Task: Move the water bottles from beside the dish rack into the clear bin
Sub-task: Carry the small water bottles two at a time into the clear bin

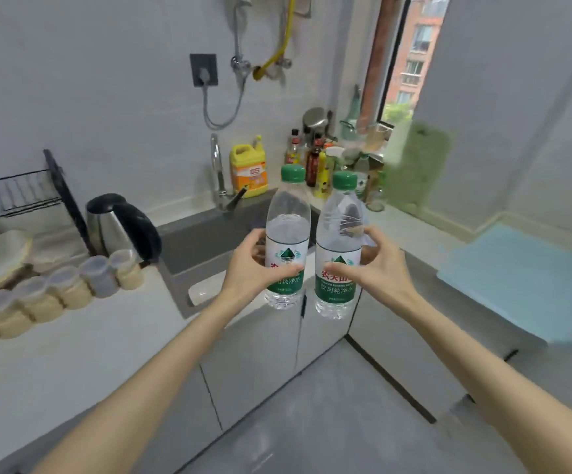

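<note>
Two water bottles held upright over the worktop's inner corner, one in each hand.

The white L-shaped worktop follows both walls, with the grey sunken sink near its inner corner and the black wire dish rack at its far left edge. Both clear plastic, green-capped bottles are off the surface, side by side before the sink's front edge: the left bottle gripped round its label by the left hand, the right bottle likewise by the right hand. The clear bin is not identifiable in view. Best to keep both upright with firm label grips, find the bin, then lower them one at a time.
</note>
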`<state>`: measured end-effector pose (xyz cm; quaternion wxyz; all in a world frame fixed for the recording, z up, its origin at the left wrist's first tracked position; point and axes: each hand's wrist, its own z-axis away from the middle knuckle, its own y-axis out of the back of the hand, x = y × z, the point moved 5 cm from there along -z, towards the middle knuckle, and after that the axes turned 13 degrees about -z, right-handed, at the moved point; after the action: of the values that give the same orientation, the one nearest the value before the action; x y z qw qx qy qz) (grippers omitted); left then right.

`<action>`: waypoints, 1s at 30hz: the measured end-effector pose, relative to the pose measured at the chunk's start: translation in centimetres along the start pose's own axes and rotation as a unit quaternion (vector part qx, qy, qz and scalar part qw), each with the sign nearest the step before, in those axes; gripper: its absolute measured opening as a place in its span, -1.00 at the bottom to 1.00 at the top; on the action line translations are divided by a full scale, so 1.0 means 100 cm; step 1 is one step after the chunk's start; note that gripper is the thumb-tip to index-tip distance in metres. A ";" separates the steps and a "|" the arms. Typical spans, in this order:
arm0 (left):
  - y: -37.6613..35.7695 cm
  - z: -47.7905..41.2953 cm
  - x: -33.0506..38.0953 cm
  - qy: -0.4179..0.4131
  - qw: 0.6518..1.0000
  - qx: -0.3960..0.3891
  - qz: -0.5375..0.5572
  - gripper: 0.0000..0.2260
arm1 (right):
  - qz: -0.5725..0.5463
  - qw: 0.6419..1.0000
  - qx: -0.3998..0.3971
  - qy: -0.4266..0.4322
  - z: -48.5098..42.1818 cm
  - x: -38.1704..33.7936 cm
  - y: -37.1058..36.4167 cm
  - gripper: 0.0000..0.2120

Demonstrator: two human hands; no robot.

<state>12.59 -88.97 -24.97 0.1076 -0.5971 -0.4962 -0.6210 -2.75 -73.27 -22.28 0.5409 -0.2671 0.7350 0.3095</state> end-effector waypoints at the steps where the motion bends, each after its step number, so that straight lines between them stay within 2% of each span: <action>1: -0.023 -0.004 0.013 -0.011 1.000 -0.017 0.006 -0.45 | 0.004 1.000 0.018 -0.001 0.004 0.000 0.026 -0.35; 7: -0.144 -0.015 0.102 -0.079 0.989 -0.118 0.035 -0.38 | 0.030 0.992 0.119 0.007 0.040 -0.011 0.160 -0.36; 14: -0.289 -0.009 0.218 -0.175 0.948 -0.252 0.087 -0.43 | 0.070 0.955 0.287 0.004 0.106 -0.025 0.311 -0.35; 19: -0.387 0.005 0.291 -0.226 0.907 -0.335 0.117 -0.29 | 0.107 0.912 0.395 0.007 0.154 -0.033 0.397 -0.36; 21: -0.426 0.016 0.321 -0.247 0.885 -0.372 0.130 -0.33 | 0.118 0.892 0.436 0.005 0.173 -0.034 0.432 -0.36; 24: -0.474 0.031 0.360 -0.275 0.856 -0.410 0.151 -0.50 | 0.135 0.866 0.482 0.004 0.196 -0.039 0.474 -0.37; 30: -0.581 0.055 0.446 -0.318 0.798 -0.476 0.186 -0.41 | 0.148 0.816 0.559 -0.004 0.236 -0.048 0.567 -0.38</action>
<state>-37.88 -36.20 -16.59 -0.2407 -0.8181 -0.0234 -0.5217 -27.87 -17.70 -13.48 0.5477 0.1940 0.8102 -0.0776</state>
